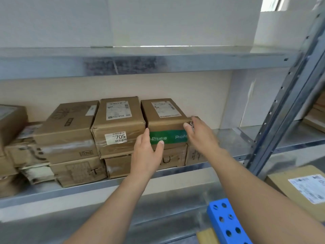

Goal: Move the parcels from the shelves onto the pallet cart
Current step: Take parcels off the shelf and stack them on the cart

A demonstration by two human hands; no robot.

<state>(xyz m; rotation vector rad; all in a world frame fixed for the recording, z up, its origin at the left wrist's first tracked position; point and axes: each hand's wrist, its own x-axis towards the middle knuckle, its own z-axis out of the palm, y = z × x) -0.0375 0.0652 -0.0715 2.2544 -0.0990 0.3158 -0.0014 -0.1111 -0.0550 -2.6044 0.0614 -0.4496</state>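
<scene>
Parcels of brown cardboard fill the grey metal shelf (228, 138) in the head view. The brown cardboard parcel with the green tape band (165, 120) tops the right-hand stack, its long axis running back toward the wall, short end facing out. The left hand (146, 150) and right hand (198, 134) bracket its front corners with straight fingers touching, not yet clasping. It should come straight out toward the person.

brown parcel (165, 118) with green tape (168, 137), blue block (226, 221)
</scene>
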